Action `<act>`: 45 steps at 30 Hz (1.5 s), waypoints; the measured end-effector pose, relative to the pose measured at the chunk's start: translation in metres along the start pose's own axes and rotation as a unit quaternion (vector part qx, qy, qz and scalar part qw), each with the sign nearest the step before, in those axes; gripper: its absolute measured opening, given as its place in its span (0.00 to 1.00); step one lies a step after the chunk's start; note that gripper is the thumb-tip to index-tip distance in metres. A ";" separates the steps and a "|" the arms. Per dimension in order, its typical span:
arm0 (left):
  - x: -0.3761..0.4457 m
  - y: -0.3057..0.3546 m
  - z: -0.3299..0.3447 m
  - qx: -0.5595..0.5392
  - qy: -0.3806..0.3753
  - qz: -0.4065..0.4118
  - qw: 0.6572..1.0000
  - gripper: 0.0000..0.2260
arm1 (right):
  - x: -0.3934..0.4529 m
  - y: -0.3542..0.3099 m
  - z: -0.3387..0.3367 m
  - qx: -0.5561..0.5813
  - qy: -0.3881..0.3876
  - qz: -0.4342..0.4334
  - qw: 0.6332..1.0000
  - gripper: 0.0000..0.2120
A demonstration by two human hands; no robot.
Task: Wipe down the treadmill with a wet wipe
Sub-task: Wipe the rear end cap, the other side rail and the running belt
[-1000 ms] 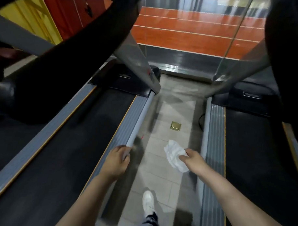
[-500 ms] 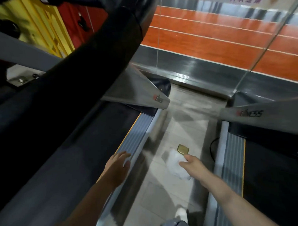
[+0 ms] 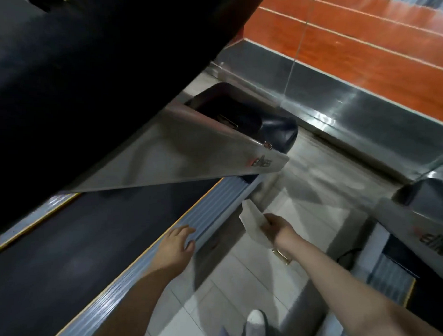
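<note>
One wet wipe [image 3: 252,223] hangs pinched in the right hand [image 3: 276,228], just beside the treadmill's side rail [image 3: 217,208].

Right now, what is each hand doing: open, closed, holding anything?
Left hand: open, fingers spread flat on the treadmill side rail, holding nothing.
Right hand: closed on the wet wipe, beside the rail.

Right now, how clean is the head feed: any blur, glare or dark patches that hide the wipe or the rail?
Head view: wide-angle bending at the edges; motion blur softens the wet wipe in the right hand and the floor tiles; glare streaks the steel ledge; the black console is an underexposed mass. The side rail under the left hand reads clearly.
</note>
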State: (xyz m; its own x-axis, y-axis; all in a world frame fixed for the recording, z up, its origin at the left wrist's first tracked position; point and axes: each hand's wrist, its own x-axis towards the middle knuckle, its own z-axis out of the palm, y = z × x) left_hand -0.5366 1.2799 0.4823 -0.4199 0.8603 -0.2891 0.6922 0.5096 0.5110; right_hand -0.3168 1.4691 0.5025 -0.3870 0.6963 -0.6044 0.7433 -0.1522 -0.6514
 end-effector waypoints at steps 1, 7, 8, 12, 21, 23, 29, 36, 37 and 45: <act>0.010 0.000 0.007 0.001 -0.003 -0.003 1.000 0.18 | 0.011 0.002 -0.001 -0.003 0.003 0.002 1.000 0.11; 0.085 -0.018 0.062 0.026 -0.028 0.018 0.999 0.18 | 0.084 0.037 0.000 -0.024 0.007 -0.048 0.999 0.10; 0.097 -0.021 0.074 0.023 -0.025 0.017 0.999 0.21 | 0.099 0.043 0.002 -0.030 -0.004 -0.051 0.998 0.11; 0.170 -0.058 0.148 0.013 0.004 0.004 1.000 0.30 | 0.197 0.079 0.013 -0.043 -0.016 -0.037 0.998 0.15; 0.321 -0.153 0.325 0.029 0.017 -0.122 0.992 0.29 | 0.422 0.142 0.050 -0.019 -0.057 -0.081 0.995 0.12; 0.330 -0.171 0.339 0.052 0.077 -0.157 0.983 0.28 | 0.451 0.128 0.057 -0.008 -0.025 -0.123 0.992 0.20; 0.318 -0.209 0.369 0.156 0.187 -0.160 0.957 0.35 | 0.543 0.114 0.089 -0.267 0.168 -0.389 0.865 0.16; 0.320 -0.214 0.374 0.197 0.214 -0.159 0.943 0.33 | 0.549 0.154 0.180 -0.359 0.079 -0.464 0.806 0.33; 0.321 -0.214 0.374 0.193 0.211 -0.159 0.945 0.33 | 0.541 0.154 0.189 -0.402 0.021 -0.499 0.767 0.33; 0.262 -0.259 0.367 0.053 0.296 -0.184 0.936 0.29 | 0.601 0.143 0.128 -0.438 0.116 -0.325 0.831 0.36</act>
State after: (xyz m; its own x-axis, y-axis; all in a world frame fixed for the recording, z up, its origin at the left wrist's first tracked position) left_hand -0.6109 1.3788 -0.0226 -0.8713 0.4834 0.0850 0.4776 0.7952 0.3736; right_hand -0.5131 1.7765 -0.0127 -0.8212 0.5641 -0.0859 0.5702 0.8055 -0.1614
